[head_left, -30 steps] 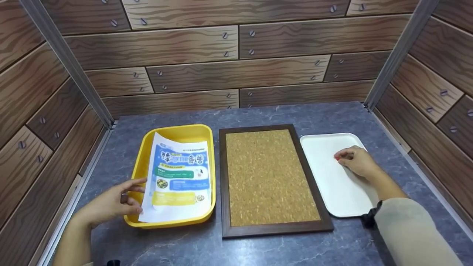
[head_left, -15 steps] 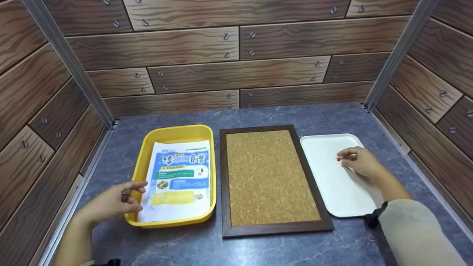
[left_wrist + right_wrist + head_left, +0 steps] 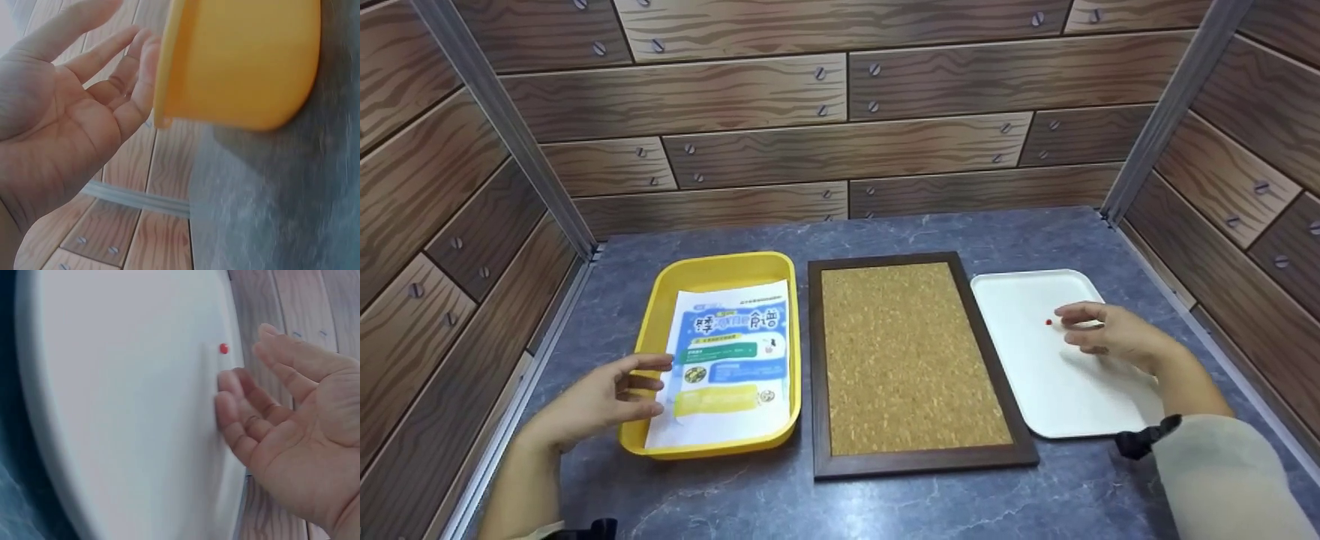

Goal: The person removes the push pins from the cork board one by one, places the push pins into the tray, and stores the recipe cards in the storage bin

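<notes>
Where half a second earlier the right hand [image 3: 1110, 337] had pinched a small red pin [image 3: 1048, 322] at its fingertips, the pin now lay alone on the white tray [image 3: 1035, 405], just beside those fingers, which were relaxed and held nothing; by the look of it the pin had just been set down and let go. Nearer the person, the left hand [image 3: 600, 401] hovered with straight, spread fingers at the left rim of the yellow bin [image 3: 712, 266], gripping nothing, while the flyer [image 3: 727, 360], whose far edge had stood curled up a second before, lay flat inside the bin. Between bin and tray sat the cork board [image 3: 911, 360], bare. Beyond it ran the grey tabletop [image 3: 885, 225] to the wood-patterned wall [image 3: 840, 97].
</notes>
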`<state>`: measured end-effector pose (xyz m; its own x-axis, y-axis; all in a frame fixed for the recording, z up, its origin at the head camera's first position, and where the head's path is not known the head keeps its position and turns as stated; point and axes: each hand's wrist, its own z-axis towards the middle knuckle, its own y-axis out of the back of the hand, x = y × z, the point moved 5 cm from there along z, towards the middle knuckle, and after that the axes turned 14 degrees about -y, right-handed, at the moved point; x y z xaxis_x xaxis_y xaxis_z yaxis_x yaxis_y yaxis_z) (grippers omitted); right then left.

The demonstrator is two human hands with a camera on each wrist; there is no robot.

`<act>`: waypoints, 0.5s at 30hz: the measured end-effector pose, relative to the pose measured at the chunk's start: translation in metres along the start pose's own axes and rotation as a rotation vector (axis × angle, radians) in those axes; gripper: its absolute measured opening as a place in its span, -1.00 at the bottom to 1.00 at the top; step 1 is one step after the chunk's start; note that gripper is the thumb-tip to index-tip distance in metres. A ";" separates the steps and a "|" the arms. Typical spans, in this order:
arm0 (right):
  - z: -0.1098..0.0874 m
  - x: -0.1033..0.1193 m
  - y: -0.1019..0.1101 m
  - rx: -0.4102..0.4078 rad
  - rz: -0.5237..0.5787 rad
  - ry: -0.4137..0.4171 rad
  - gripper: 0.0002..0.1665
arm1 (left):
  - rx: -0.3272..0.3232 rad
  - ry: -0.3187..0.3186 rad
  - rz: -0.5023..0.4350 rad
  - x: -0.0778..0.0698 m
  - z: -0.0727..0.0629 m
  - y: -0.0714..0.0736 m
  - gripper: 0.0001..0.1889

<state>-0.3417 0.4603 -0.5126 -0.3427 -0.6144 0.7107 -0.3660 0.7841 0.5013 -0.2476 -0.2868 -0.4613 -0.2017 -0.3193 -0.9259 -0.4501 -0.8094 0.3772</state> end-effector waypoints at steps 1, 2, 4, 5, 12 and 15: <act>-0.002 0.003 -0.001 0.013 -0.024 0.004 -0.16 | -0.007 0.004 0.006 -0.003 0.002 -0.002 -0.20; -0.004 0.006 -0.002 0.026 -0.048 0.007 -0.16 | -0.013 0.004 0.016 -0.006 0.004 -0.004 -0.20; -0.008 0.014 -0.004 0.037 -0.111 -0.002 -0.15 | -0.030 -0.004 0.042 -0.014 0.009 -0.008 -0.21; -0.010 0.019 -0.006 0.038 -0.146 -0.009 -0.14 | -0.038 -0.018 0.060 -0.018 0.012 -0.010 -0.21; -0.027 0.067 -0.024 -0.060 -0.386 0.039 -0.11 | -0.110 -0.183 0.160 -0.047 0.038 -0.038 -0.24; -0.032 0.091 -0.039 -0.099 -0.408 0.108 -0.12 | -0.147 -0.196 0.192 -0.056 0.050 -0.052 -0.29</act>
